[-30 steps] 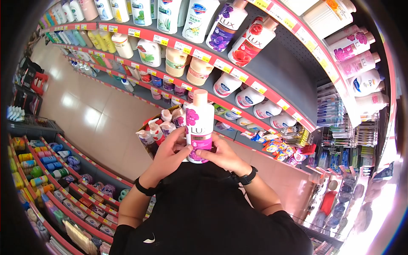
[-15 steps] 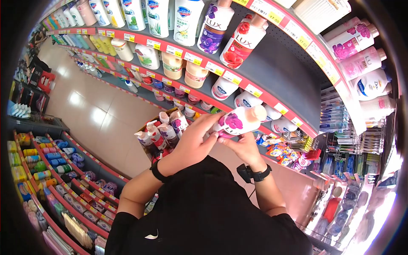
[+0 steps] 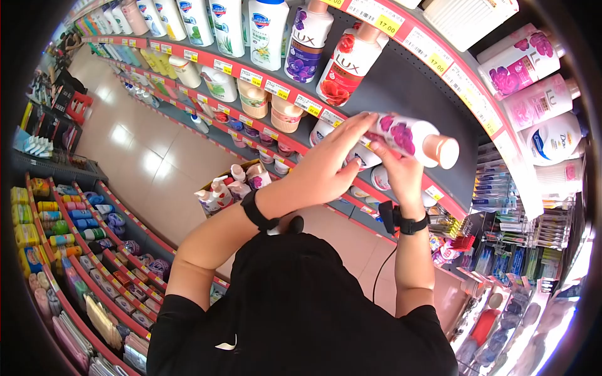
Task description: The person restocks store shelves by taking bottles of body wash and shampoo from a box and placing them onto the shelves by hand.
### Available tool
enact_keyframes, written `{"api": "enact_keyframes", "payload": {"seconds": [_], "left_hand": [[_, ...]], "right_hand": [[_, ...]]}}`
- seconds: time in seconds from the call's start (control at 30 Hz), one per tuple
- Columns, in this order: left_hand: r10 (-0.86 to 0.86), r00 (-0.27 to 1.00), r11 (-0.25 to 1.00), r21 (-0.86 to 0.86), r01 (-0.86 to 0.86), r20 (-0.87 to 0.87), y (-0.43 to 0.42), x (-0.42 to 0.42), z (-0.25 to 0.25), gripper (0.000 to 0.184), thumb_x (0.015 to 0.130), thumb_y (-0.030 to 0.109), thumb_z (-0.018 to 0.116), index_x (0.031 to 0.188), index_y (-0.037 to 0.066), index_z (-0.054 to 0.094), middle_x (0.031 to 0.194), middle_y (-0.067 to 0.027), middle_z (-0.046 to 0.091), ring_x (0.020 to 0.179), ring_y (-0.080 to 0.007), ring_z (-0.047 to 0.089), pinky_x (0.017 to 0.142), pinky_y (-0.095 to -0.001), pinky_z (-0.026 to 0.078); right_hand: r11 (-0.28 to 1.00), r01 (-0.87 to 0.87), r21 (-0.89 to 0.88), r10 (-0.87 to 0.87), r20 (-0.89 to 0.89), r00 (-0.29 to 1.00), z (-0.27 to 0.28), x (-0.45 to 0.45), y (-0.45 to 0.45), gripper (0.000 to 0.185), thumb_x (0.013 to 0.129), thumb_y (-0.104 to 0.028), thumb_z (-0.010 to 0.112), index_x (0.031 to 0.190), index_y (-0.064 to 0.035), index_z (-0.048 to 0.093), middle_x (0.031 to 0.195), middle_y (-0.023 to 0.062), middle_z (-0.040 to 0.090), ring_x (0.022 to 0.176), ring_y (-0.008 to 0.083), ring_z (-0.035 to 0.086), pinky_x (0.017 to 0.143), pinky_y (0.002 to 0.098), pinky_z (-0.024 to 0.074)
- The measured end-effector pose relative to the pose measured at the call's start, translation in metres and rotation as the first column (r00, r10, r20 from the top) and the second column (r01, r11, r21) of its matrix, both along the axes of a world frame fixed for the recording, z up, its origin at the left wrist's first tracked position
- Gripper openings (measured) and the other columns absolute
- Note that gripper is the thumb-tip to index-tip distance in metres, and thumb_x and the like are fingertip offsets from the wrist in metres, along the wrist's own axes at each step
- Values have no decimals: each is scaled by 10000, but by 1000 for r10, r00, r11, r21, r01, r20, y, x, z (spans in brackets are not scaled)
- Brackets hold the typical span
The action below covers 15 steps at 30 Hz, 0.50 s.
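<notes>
A white bottle with magenta flowers and a peach cap (image 3: 407, 135) lies tilted in front of the shelf, cap toward the lower right. My right hand (image 3: 401, 172) is wrapped round it from below. Against the bottle's base end rests my left hand (image 3: 326, 163), its fingers stretched out and its thumb apart from them. Just behind stands a red-flowered LUX bottle (image 3: 348, 66) on the grey shelf (image 3: 411, 88), beside a purple-flowered LUX bottle (image 3: 307, 44).
Lower shelves hold cream tubs (image 3: 286, 113) and white bottles. A box of pump bottles (image 3: 229, 188) stands on the floor at centre left. More pink bottles (image 3: 542, 100) line the right shelf, above hanging toothbrushes (image 3: 495, 178). Another rack (image 3: 94, 250) is at lower left.
Both hands have moved up and to the right with the bottle, toward the shelf. The bottle has gone from upright to tilted, cap now lower right. My left hand's fingers have straightened.
</notes>
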<state>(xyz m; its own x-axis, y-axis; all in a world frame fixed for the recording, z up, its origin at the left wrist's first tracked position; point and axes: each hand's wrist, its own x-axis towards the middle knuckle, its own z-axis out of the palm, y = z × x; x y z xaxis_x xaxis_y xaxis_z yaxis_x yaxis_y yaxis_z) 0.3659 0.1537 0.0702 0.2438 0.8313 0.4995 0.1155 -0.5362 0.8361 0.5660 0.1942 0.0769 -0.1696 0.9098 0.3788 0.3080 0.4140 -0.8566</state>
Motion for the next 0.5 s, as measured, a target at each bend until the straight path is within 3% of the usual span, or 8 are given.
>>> {"api": "enact_keyframes", "payload": {"seconds": [0.03,0.1,0.17,0.23,0.3,0.37,0.43,0.5], "left_hand": [[-2,1000,1000,-10,2,-1,6,1,-2,711,908,-61,577,1576,3,342,1573,-201,421,1474,-323,410,1200,-399,335],[32,999,999,3,-32,-32,17,-2,-7,699,906,-47,590,1562,-1,354,1564,-203,431,1473,-326,412,1191,-402,343],[165,986,984,-57,-166,-32,25,-6,-14,676,904,-25,609,1538,-7,373,1540,-209,453,1459,-331,427,1180,-402,352],[235,972,970,-57,-236,-31,34,-11,-20,627,898,2,633,1488,0,421,1465,-202,508,1359,-325,508,1109,-395,412],[331,938,931,-125,-342,-104,39,-15,-18,563,854,8,657,1389,8,479,1334,-230,529,1217,-378,579,996,-426,476],[351,930,925,-114,-362,-108,48,-18,-24,540,850,33,677,1355,7,489,1344,-222,518,1217,-375,574,993,-424,481],[431,893,902,70,-425,-127,57,-19,-41,543,847,44,685,1356,36,496,1367,-230,504,1227,-405,557,1001,-445,481],[432,887,902,57,-429,-166,60,-17,-48,536,842,45,686,1348,54,508,1374,-242,498,1237,-423,547,1010,-457,479]], "right_hand": [[992,-23,-128,3,-154,988,-8,6,11,440,840,-30,831,1240,11,654,1144,78,713,1048,175,675,923,340,538],[999,1,-44,-2,-6,1000,-4,13,29,420,847,-51,831,1226,18,662,1128,87,724,1044,172,676,911,330,537],[994,13,-108,-15,-16,1000,-1,14,40,427,860,-87,827,1240,18,663,1106,91,739,1036,169,679,917,328,530],[996,17,-84,-10,84,996,-4,17,53,430,871,-117,821,1248,19,664,1094,94,748,1040,165,678,934,330,521],[995,-17,-95,25,80,996,-7,17,63,446,880,-137,820,1264,20,659,1130,99,746,1039,163,676,952,329,511],[994,-3,-111,14,96,995,-6,13,68,454,886,-146,820,1270,22,646,1150,103,738,1047,163,675,951,326,513],[985,-59,-164,61,3,998,-13,5,76,461,890,-164,823,1269,20,635,1155,109,731,1026,161,683,925,326,527],[970,-88,-225,73,-75,995,-17,-1,80,464,893,-179,823,1262,22,627,1124,115,734,997,157,693,884,317,543]]}}
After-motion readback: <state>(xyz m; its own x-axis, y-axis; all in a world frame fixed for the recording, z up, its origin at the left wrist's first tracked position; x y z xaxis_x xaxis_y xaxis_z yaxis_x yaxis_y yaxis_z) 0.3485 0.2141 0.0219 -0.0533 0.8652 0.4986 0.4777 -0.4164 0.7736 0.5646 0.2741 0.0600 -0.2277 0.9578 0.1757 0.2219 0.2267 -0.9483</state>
